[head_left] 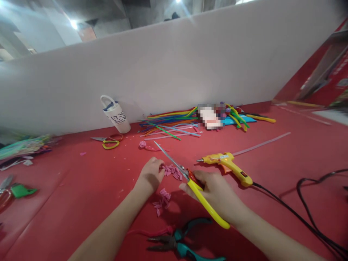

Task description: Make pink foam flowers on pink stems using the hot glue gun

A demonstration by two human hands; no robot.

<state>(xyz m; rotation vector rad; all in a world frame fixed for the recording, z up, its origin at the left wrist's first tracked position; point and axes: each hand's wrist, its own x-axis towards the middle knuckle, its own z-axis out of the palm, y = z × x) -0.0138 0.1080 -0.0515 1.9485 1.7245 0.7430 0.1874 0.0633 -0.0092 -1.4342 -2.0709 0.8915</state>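
Note:
My right hand (pixel 214 188) grips a pair of scissors (pixel 206 206) with yellow and red handles. Their blades point up and left over the table. To the left, my left hand (pixel 152 173) has its fingers bent together at the edge of a heap of small pink cut pieces (pixel 173 171); whatever is between the fingertips is hidden. A second heap of pink pieces (pixel 162 200) lies closer to me. Beyond the hands is a pink curled flower-like piece (pixel 142 144) with a stem. Pliers (pixel 174 243) with teal handles lie below the scissors, by a pink fuzzy stem (pixel 152 232).
A yellow glue gun (pixel 227 163) lies to the right, its black cord (pixel 282 206) trailing off. Coloured pipe cleaners (pixel 171 119), a white cup (pixel 118 117) and other scissors (pixel 110 142) are along the white partition (pixel 163 72). Green-handled scissors (pixel 21 190) lie far left.

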